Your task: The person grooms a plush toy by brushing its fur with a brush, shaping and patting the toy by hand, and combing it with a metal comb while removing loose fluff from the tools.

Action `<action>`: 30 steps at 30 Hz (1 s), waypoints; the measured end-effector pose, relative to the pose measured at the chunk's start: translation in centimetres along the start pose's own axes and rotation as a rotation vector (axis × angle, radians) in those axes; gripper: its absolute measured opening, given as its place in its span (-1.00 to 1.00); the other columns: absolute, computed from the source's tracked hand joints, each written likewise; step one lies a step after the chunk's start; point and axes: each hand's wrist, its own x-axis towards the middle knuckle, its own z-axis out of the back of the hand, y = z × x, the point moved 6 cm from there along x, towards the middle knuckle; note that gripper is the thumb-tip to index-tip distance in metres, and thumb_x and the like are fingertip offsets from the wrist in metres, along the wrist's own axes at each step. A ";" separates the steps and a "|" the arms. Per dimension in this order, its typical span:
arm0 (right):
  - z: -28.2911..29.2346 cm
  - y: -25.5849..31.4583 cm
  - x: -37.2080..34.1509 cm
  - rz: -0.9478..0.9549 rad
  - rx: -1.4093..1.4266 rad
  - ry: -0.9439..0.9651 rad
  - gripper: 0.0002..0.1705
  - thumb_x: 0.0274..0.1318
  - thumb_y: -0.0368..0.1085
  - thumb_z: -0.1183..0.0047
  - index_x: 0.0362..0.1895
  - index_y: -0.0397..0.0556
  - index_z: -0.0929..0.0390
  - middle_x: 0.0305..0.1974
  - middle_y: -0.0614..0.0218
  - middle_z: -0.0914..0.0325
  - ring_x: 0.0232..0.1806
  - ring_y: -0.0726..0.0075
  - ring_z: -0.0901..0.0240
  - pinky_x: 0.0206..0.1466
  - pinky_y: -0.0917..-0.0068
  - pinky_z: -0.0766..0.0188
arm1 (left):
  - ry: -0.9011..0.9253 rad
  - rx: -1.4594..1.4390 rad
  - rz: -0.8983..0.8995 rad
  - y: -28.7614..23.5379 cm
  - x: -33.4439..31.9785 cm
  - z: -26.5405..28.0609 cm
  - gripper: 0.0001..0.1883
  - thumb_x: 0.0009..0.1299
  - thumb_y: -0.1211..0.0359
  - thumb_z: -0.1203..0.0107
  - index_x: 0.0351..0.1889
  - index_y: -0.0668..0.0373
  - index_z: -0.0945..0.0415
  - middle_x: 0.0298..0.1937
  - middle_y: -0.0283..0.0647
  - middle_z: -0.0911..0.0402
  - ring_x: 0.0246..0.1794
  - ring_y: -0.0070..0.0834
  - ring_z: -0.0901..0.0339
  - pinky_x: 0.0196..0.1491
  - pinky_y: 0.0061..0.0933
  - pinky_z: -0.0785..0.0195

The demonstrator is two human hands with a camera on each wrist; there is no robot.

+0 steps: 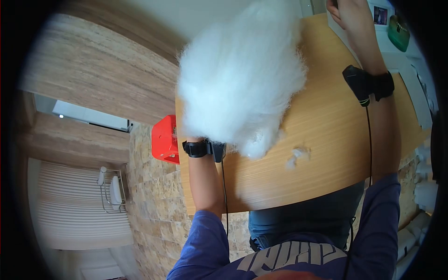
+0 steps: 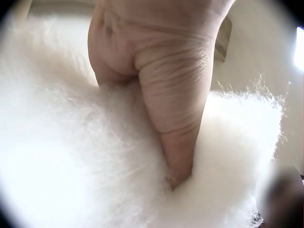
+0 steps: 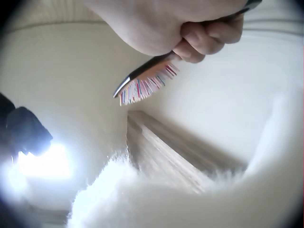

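A big mass of fluffy white fibre (image 1: 242, 79) spreads over the left part of the wooden table. My left hand (image 2: 152, 71) grips it, thumb sunk deep in the fluff in the left wrist view and the fingertips buried. In the head view the fluff covers that hand. Raised at the far right side, away from the fluff, my right hand (image 1: 347, 14) has its fingers curled round the handle of a hairbrush (image 3: 142, 85). The brush has a dark back, an orange pad and multicoloured bristles, seen in the right wrist view.
Small loose tufts (image 1: 298, 156) lie on the wooden table (image 1: 322, 93) near its front. A red plastic stool (image 1: 164, 140) stands beyond the left edge. A green container (image 1: 399, 33) is at the back right. Cables run from both wrist cameras along the arms.
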 end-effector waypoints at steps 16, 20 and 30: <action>-6.1 9.7 -11.0 0.513 -0.740 0.204 -0.48 0.36 -0.37 -0.08 -0.69 -0.34 -0.31 -0.79 0.08 -0.18 -0.79 0.30 -0.08 -0.61 0.29 0.03 | 0.049 0.036 0.020 -0.9 0.3 0.0 -0.57 0.26 0.34 -0.32 0.05 0.30 -0.52 -0.20 -0.11 -0.70 -0.24 -0.27 -0.65 -0.07 -0.34 -0.50; -4.2 8.9 -9.8 0.591 -0.489 0.175 -0.46 0.39 -0.34 -0.07 -0.70 -0.30 -0.37 -0.83 0.30 -0.24 -0.80 0.54 -0.11 -0.63 0.39 0.04 | 0.072 0.037 0.016 -1.6 0.3 0.1 -0.57 0.26 0.34 -0.32 0.05 0.30 -0.52 -0.20 -0.11 -0.70 -0.24 -0.26 -0.65 -0.06 -0.34 -0.50; 3.2 4.7 -4.6 0.379 -0.828 0.060 -0.41 0.51 -0.09 -0.04 -0.57 -0.25 -0.44 -0.70 0.43 -0.24 -0.62 0.67 -0.11 -0.54 0.49 -0.05 | 0.117 -0.001 -0.028 -3.1 1.3 0.0 -0.57 0.25 0.34 -0.32 0.05 0.30 -0.52 -0.20 -0.11 -0.70 -0.24 -0.25 -0.65 -0.06 -0.33 -0.50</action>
